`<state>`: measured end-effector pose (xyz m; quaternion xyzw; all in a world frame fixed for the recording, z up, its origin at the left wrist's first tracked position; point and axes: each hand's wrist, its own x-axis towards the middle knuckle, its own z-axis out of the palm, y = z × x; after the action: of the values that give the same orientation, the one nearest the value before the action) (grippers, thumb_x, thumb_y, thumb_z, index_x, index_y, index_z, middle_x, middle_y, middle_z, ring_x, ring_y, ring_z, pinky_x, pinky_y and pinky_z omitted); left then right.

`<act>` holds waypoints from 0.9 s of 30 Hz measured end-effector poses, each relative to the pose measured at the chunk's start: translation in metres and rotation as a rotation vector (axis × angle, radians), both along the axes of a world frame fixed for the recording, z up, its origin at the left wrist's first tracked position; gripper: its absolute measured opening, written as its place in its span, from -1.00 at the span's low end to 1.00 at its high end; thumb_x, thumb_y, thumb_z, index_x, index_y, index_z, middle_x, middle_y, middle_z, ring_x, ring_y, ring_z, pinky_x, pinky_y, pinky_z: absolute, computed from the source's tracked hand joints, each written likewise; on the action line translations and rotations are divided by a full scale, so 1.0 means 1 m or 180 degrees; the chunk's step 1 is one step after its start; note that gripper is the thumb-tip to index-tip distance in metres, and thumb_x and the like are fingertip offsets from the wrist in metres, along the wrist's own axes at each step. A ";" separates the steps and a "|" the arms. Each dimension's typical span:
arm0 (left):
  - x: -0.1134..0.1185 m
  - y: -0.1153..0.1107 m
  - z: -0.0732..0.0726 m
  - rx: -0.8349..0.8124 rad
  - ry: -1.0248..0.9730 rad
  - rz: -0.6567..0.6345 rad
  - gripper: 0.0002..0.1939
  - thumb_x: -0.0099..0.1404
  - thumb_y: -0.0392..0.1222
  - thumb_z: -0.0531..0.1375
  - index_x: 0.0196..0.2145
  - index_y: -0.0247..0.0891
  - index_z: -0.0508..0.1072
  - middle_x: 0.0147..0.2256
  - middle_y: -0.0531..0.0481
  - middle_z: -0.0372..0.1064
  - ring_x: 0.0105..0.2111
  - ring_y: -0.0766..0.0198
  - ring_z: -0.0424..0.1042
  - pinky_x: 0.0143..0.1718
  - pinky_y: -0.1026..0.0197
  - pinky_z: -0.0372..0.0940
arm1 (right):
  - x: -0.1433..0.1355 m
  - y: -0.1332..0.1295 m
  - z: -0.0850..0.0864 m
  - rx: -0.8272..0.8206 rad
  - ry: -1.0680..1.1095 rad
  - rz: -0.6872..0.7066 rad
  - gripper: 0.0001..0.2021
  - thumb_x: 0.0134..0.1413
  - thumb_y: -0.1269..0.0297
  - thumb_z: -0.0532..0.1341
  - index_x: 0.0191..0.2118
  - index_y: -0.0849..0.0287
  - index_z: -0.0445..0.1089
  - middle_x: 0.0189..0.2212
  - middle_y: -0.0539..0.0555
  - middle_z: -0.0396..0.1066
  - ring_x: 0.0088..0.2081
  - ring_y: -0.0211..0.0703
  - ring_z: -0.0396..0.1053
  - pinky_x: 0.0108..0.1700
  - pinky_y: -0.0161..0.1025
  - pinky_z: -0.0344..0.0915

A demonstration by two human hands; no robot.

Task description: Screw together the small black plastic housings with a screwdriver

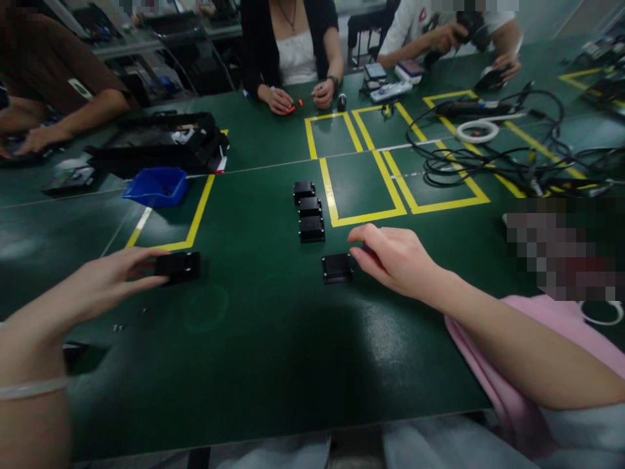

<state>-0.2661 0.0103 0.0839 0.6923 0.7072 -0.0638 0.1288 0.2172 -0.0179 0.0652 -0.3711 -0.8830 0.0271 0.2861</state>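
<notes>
At the left of the head view, my left hand (pixel 105 277) grips a small black rectangular box (pixel 178 266) by its left end, thumb on the near side and fingers on the far side. A similar black box (pixel 336 267) with bright screw-like dots at its corners lies flat near the middle. Just above its right edge is my right hand (pixel 393 257), its index finger and thumb bent but apart, with nothing seen between them. Whether the thumb touches that box I cannot tell. Beyond it, three more black boxes (pixel 311 228) stand in a short row.
Tiny screws (pixel 118 327) lie near my left forearm. A blue bin (pixel 156 186) and a black tray (pixel 161 143) stand at the far left. Looped black cables (pixel 454 159) cover the right. A pink cloth (pixel 527 339) lies under my right arm. Co-workers sit across the table.
</notes>
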 end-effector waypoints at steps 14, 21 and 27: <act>0.203 0.025 -0.040 -0.0069 -0.1261 -0.1777 -0.61 0.26 -0.04 0.14 0.01 -0.19 0.33 -0.07 -0.08 0.33 -0.09 0.11 0.37 -0.10 0.07 0.30 | 0.000 0.001 -0.001 -0.0104 -0.0055 -0.0003 -0.81 0.25 0.28 0.00 -0.15 0.25 0.27 -0.42 0.06 0.43 -0.43 -0.22 0.37 -0.38 -0.29 0.15; 0.216 0.026 -0.047 0.0113 -0.1560 -0.1672 -0.64 0.23 -0.11 0.18 -0.02 -0.18 0.31 -0.08 -0.04 0.35 -0.12 0.14 0.39 -0.10 0.07 0.31 | -0.001 0.001 0.000 -0.0038 -0.0024 0.0012 -0.83 0.24 0.30 0.01 -0.17 0.24 0.27 -0.44 0.04 0.42 -0.45 -0.25 0.34 -0.39 -0.31 0.14; 0.226 0.026 -0.053 0.0335 -0.1657 -0.1561 -0.65 0.23 -0.11 0.18 -0.02 -0.18 0.31 -0.08 -0.06 0.32 -0.11 0.13 0.39 -0.11 0.06 0.32 | 0.000 0.001 -0.001 -0.0045 -0.0018 0.0004 -0.85 0.24 0.29 0.01 -0.16 0.20 0.25 -0.45 0.03 0.42 -0.46 -0.26 0.33 -0.38 -0.32 0.15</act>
<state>-0.0399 0.0363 0.0312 0.8401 0.4659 0.1221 0.2496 0.2168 -0.0173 0.0639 -0.3727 -0.8838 0.0325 0.2809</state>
